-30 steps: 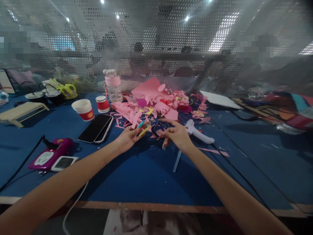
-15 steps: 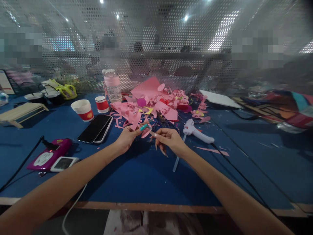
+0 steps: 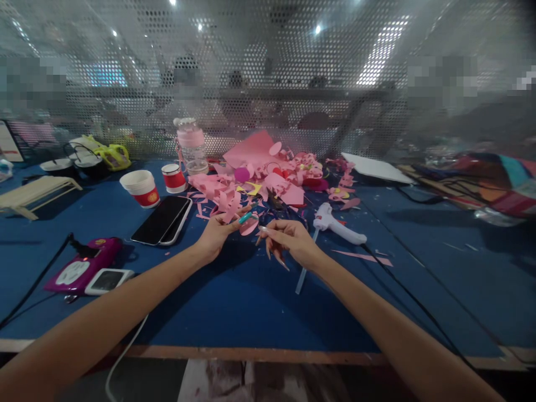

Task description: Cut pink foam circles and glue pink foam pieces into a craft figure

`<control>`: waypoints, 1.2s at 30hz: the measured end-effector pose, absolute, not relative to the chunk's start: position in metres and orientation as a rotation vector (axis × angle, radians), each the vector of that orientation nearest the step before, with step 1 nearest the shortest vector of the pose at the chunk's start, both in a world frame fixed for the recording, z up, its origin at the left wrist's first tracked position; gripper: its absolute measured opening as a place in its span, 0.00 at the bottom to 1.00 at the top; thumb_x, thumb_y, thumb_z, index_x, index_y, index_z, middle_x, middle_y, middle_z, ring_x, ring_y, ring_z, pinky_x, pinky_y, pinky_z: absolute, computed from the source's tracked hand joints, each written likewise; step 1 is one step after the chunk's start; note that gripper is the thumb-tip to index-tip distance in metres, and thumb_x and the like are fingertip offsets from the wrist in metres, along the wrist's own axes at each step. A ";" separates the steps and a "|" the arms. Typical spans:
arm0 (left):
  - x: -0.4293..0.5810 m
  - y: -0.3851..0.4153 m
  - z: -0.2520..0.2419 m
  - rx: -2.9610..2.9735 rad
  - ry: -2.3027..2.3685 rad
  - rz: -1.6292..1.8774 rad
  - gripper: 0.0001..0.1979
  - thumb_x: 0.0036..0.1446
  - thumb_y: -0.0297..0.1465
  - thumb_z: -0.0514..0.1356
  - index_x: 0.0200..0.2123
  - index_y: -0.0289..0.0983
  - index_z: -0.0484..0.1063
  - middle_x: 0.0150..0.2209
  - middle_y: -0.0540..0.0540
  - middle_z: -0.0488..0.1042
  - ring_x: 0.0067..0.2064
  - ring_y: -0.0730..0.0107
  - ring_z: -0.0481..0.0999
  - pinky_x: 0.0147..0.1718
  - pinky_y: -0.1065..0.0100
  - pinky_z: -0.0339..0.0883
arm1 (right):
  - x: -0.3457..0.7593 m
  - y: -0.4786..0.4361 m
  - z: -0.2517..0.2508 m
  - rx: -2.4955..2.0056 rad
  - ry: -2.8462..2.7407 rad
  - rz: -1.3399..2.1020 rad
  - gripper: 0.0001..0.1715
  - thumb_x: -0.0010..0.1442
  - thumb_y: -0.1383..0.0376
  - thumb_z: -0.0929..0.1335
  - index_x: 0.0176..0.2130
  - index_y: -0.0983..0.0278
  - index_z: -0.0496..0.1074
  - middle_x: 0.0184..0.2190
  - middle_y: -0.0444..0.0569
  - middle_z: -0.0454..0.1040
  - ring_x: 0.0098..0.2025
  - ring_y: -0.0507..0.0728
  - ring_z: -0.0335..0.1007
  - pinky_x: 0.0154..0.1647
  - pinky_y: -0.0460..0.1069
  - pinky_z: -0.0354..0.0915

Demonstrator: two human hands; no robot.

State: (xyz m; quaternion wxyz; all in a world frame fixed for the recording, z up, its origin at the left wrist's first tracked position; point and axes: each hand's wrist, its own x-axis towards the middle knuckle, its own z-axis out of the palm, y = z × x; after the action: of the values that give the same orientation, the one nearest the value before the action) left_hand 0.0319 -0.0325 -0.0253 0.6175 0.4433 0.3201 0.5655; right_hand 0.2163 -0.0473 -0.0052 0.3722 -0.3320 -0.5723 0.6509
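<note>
My left hand pinches a small round pink paper piece between thumb and fingers, over the blue table. Just to its right is my right hand, thumb and index finger pressed together near the paper's edge, the other fingers curled below. Whatever sits between those fingertips is too small to make out. Behind both hands lies a heap of pink paper scraps. A white glue gun rests right of my right hand, a clear glue stick reaching toward the front.
Two phones, a paper cup, a red-and-white cup and a bottle stand or lie at the left. Nearer is a purple power strip. A perforated screen closes off the back.
My right fingertips have drawn slightly away from the pink paper, leaving a small gap. My left hand keeps its pinch, and the paper's face has turned a little more toward the camera.
</note>
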 end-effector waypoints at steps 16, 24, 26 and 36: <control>0.033 -0.033 -0.025 1.022 0.775 1.322 0.08 0.39 0.30 0.68 0.19 0.34 0.73 0.44 0.43 0.76 0.52 0.58 0.70 0.54 0.58 0.57 | 0.216 -0.048 -0.005 -0.888 -1.504 1.623 0.17 0.49 0.55 0.70 0.26 0.68 0.70 0.14 0.42 0.70 0.11 0.46 0.62 0.10 0.39 0.59; 0.031 -0.031 -0.028 1.032 0.776 1.306 0.07 0.38 0.31 0.69 0.21 0.35 0.74 0.45 0.43 0.76 0.52 0.59 0.70 0.54 0.58 0.57 | 0.216 -0.049 -0.005 -0.870 -1.504 1.640 0.17 0.49 0.55 0.70 0.26 0.68 0.69 0.14 0.42 0.70 0.12 0.46 0.62 0.10 0.39 0.58; 0.031 -0.031 -0.029 1.030 0.773 1.308 0.07 0.38 0.31 0.69 0.21 0.35 0.74 0.45 0.43 0.76 0.53 0.58 0.70 0.54 0.58 0.57 | 0.216 -0.049 -0.004 -0.869 -1.506 1.639 0.17 0.49 0.55 0.70 0.25 0.67 0.69 0.13 0.42 0.70 0.11 0.46 0.62 0.10 0.39 0.58; 0.030 -0.031 -0.031 1.071 0.772 1.308 0.05 0.40 0.30 0.68 0.23 0.36 0.75 0.45 0.45 0.76 0.52 0.59 0.70 0.53 0.58 0.58 | 0.216 -0.048 -0.003 -0.854 -1.485 1.659 0.16 0.49 0.56 0.70 0.25 0.68 0.70 0.13 0.42 0.69 0.11 0.46 0.62 0.09 0.39 0.58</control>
State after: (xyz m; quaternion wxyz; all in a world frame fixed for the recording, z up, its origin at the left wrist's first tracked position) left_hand 0.0305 -0.0306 -0.0308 0.5984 0.4619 0.3328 0.5638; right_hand 0.2162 -0.0485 -0.0031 0.3695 -0.3327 -0.5787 0.6464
